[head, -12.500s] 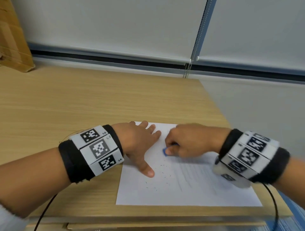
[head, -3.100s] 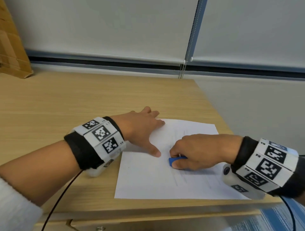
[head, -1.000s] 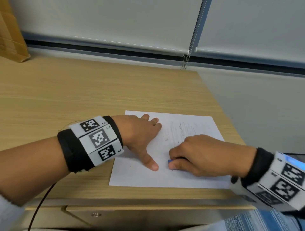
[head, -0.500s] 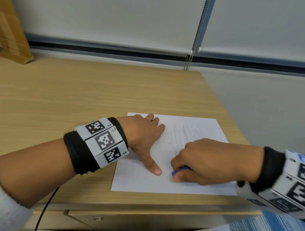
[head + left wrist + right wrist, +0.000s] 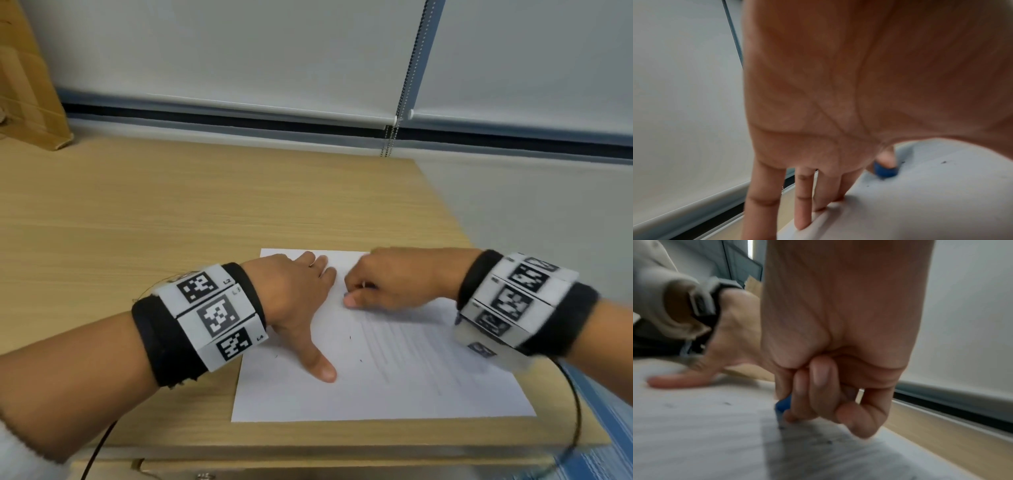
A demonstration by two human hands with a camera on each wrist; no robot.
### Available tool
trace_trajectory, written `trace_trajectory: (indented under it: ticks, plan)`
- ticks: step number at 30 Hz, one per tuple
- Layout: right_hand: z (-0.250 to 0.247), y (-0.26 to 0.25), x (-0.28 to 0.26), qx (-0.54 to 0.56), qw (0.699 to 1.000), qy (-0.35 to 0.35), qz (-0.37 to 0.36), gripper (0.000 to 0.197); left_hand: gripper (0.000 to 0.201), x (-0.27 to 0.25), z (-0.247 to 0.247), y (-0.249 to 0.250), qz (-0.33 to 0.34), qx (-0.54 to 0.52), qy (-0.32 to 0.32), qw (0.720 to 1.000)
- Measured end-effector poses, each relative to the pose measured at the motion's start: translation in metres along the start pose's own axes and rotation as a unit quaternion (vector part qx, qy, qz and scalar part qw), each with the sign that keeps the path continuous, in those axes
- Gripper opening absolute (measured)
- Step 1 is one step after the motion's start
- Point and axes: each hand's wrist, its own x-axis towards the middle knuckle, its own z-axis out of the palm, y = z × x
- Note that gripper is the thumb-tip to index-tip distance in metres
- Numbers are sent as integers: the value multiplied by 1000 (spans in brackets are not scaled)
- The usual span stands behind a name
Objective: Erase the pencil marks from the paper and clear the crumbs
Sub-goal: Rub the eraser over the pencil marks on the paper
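Head view: the left hand lies flat with fingers spread, pinning the paper near the bench front-right corner; the right hand rubs near the far edge. Left wrist view: keep those fingers pressing so the sheet won't creep. Right wrist view: curled fingers pinch the blue eraser; short strokes suit, with faint pencil marks left and room to sweep crumbs off to the right

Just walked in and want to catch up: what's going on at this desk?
A person is erasing pencil marks from a sheet of paper on a wooden desk. The left hand lies flat with fingers spread, pinning the sheet. The right hand grips a small blue eraser and presses it on the paper near its far edge. Faint pencil lines remain, and a few dark crumbs lie scattered, not yet cleared.
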Motion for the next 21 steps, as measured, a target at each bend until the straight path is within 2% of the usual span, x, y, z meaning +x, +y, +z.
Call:
trace_trajectory:
  ticks: [3,6,9,11,13,15,18,21]
  plan:
    - [-4,-2,1,-10,1000,-17,-2,39,141,-1,-1,-1,-1,-8,-9,1000]
    - [-13,10,26,-37,998,31,39,41,142,-1,-1,-1,0,2,-15,1000]
    - [-14,21,38,-20,995,63,69,41,142,-2,-1,-1,3,-3,-20,1000]
    - [-10,18,31,-6,998,52,45,39,141,-2,-1,-1,6,-8,-18,1000]
    - [-7,9,19,5,1000,14,-1,38,142,-1,0,-2,10,-14,-13,1000]
    - [-9,2,14,-18,1000,-16,-17,38,142,0,1,-3,12,-17,-11,1000]
    - [-17,3,24,-67,997,17,26,40,142,-1,0,-2,9,-10,-16,1000]
    - [-15,7,26,-49,997,45,46,40,142,-1,-1,-1,9,-6,-17,1000]
